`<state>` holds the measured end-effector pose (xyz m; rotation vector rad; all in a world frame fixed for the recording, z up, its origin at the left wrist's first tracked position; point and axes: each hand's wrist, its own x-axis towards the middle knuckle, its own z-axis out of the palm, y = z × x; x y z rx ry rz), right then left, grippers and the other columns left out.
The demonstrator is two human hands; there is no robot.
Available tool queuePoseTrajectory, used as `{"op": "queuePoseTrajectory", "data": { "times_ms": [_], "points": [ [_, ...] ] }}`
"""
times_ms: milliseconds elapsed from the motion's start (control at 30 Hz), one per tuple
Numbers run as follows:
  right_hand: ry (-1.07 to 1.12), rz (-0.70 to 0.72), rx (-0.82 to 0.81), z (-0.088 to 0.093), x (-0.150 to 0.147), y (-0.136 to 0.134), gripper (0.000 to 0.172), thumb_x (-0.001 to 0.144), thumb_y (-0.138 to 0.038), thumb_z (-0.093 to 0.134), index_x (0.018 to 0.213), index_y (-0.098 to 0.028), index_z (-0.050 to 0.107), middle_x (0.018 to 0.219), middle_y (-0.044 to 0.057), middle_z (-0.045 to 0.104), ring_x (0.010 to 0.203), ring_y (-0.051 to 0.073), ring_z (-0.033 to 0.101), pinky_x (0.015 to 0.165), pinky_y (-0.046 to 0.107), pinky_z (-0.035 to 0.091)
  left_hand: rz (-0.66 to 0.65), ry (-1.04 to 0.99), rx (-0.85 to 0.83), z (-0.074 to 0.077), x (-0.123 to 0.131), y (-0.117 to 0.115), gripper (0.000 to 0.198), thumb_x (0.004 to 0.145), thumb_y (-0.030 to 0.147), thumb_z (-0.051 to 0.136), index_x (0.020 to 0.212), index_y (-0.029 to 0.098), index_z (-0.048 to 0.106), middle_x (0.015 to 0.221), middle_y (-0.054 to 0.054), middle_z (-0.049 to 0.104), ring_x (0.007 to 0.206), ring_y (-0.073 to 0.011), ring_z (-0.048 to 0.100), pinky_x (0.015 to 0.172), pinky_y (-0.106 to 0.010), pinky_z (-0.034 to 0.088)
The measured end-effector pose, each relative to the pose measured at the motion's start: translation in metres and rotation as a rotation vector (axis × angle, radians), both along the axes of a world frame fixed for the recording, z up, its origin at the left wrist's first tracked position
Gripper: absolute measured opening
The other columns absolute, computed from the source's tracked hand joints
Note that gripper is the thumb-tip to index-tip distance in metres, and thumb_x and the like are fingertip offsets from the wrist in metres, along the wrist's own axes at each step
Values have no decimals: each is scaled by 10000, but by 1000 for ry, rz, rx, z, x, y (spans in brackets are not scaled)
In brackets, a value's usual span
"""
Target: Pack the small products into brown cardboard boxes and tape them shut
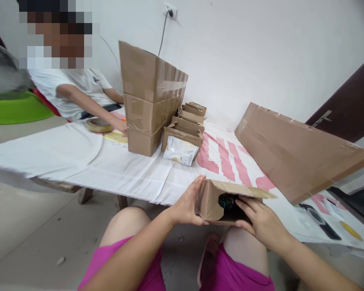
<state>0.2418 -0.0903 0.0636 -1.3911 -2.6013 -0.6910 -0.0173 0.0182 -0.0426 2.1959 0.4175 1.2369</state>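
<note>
Cardboard box (212,202), head view: brown, open toward me, dark green object (226,201) inside, held at the near edge of the table (145,184). My left hand (186,202) clasps its left end; my right hand (257,218) has fingers in the opening, grip indeterminable.

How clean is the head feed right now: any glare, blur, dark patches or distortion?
Head view: the open box is dark inside, so the green item in it lacks detail; head view: pale shine on the tape along the stacked boxes; head view: the co-worker's hand looks soft, and the dark door leans, perhaps from lens distortion or camera tilt.
</note>
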Motion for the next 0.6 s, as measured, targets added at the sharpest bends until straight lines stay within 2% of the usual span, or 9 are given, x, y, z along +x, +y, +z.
{"op": "queuePoseTrajectory", "data": {
  "times_ms": [100,167,300,367,433,533,600],
  "points": [
    [37,-144,112,7,-2,-1,593,881,-437,496,1398,-173,376,1372,163,480,1115,311,549,883,443,488,10,-31,-15,-1,2,0,1291,540,454,814,1474,230,-49,1531,-185,120,1410,-381,162,1125,-590,176],
    [48,-218,152,9,1,1,671,866,-449,509,1443,-183,293,1444,168,390,1122,345,530,885,484,472,11,-51,-28,-1,3,0,1292,535,427,823,1473,240,-46,1525,-184,146,1406,-382,179,1120,-597,184],
    [29,-262,129,5,16,14,789,818,-520,556,1468,-218,225,1513,149,272,1201,388,440,912,542,414,5,-71,-52,0,5,1,1271,526,397,827,1474,230,-4,1513,-180,193,1400,-383,201,1117,-598,199],
    [35,-251,93,1,24,23,843,799,-554,566,1475,-217,192,1498,146,307,1261,381,379,942,536,385,4,-77,-55,0,5,0,1264,522,403,825,1475,222,14,1514,-181,196,1399,-385,203,1118,-596,203],
    [69,-226,50,1,29,31,836,792,-573,564,1462,-211,221,1436,148,400,1264,349,380,962,513,371,11,-70,-48,0,5,0,1260,522,417,823,1475,221,23,1517,-183,189,1399,-386,202,1120,-592,201],
    [142,-207,-10,5,27,43,640,806,-557,551,1324,-205,423,1234,133,554,1128,300,487,918,463,401,12,-57,8,-1,4,0,1270,520,449,824,1475,224,17,1520,-188,172,1401,-386,194,1124,-585,192],
    [161,-199,-35,10,20,51,470,825,-516,544,1169,-195,526,1096,116,595,1010,274,531,862,426,424,21,-53,53,-1,3,1,1283,515,482,825,1475,233,10,1520,-192,164,1404,-387,183,1124,-583,189]
  ]
}}
